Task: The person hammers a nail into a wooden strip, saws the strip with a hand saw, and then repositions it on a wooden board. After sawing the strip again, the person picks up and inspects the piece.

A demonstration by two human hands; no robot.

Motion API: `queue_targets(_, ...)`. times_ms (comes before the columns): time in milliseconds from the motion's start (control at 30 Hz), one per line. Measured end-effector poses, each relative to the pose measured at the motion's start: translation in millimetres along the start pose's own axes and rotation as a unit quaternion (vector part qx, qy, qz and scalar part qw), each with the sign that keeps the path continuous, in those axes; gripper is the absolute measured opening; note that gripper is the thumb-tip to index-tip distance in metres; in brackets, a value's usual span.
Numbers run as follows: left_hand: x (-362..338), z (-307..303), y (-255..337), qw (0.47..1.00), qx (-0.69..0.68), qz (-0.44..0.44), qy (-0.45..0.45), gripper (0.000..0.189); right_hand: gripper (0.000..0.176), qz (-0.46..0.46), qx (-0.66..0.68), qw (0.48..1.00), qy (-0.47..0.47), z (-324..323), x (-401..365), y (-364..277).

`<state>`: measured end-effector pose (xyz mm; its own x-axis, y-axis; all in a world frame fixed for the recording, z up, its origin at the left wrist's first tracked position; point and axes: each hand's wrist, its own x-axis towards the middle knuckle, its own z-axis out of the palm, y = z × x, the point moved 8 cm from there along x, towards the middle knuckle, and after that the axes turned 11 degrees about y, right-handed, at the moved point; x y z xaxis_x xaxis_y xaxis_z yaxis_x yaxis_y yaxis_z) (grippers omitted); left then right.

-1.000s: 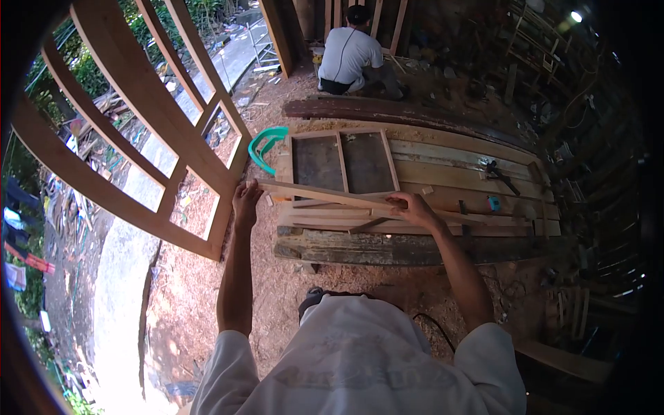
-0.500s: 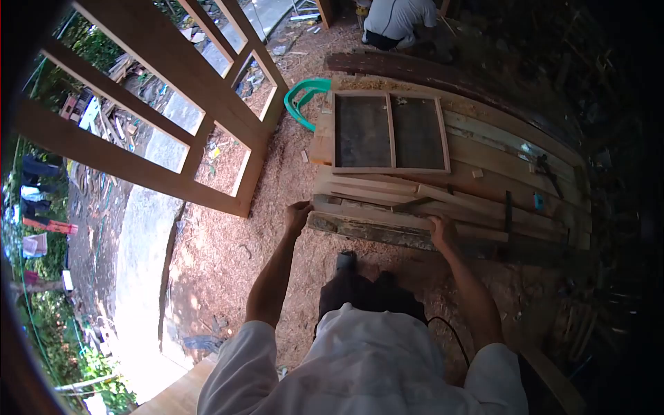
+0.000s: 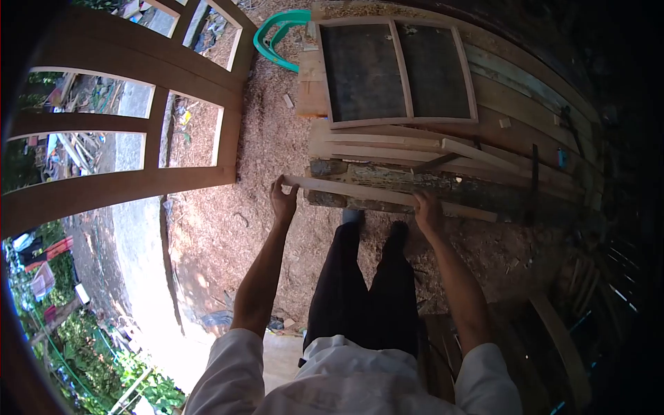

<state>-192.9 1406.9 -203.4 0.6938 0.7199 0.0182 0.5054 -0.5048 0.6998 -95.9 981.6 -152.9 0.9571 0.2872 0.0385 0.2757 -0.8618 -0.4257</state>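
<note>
A long thin wooden strip (image 3: 360,189) runs in front of the workbench (image 3: 526,131), held off its near edge. My left hand (image 3: 283,201) grips the strip's left end. My right hand (image 3: 427,210) grips it farther right, near the middle. Behind the strip, several more wooden strips (image 3: 387,146) lie stacked on the bench. Beyond them lies a small two-panel wooden frame (image 3: 398,72). My dark trouser legs (image 3: 366,277) stand just below the strip.
A large arched wooden door frame (image 3: 124,111) leans at the left. A green plastic piece (image 3: 277,34) lies beside the bench's far left corner. Sawdust covers the ground (image 3: 235,235). Small tools (image 3: 561,158) lie on the bench's right side. Curved wooden parts (image 3: 560,346) stand at lower right.
Both hands have carried the strip off the stack and toward me, past the bench's near edge. The view has tipped down; the crouching person at the back is out of frame.
</note>
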Motion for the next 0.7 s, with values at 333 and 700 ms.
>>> queue_targets(333, -39, 22, 107, 0.936, 0.049, 0.317, -0.147, 0.051, 0.031, -0.113, 0.085, 0.990, -0.001, 67, 44, -131)
queue_targets(700, -23, 22, 106, 0.905, 0.099, 0.379, -0.165, 0.040, 0.050, -0.059, -0.015, 0.997, 0.043, 53, 27, -73)
